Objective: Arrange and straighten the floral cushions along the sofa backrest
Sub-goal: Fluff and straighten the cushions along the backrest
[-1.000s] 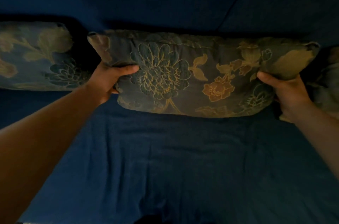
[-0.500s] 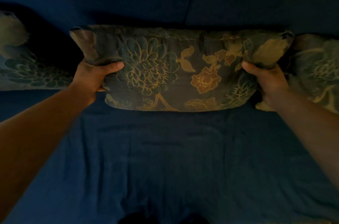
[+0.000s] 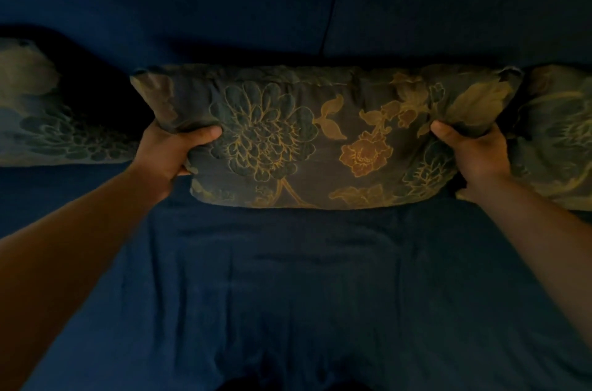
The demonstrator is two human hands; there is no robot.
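The left hand (image 3: 169, 153) was closed on the left end of the middle floral cushion (image 3: 320, 137), its thumb pressed across the front face and its fingers hidden behind the fabric. The right hand (image 3: 474, 153) gripped the opposite end the same way, thumb in front. Between the two hands the cushion stood on its long edge on the dark blue sofa seat (image 3: 288, 294), its back against the backrest (image 3: 224, 0). Just beyond the right hand, a second floral cushion (image 3: 557, 134) sat touching the held one. Beyond the left hand, a third floral cushion (image 3: 41, 121) lay apart from it, with a dark gap between them. Both forearms reached in from the lower corners. The light was dim.
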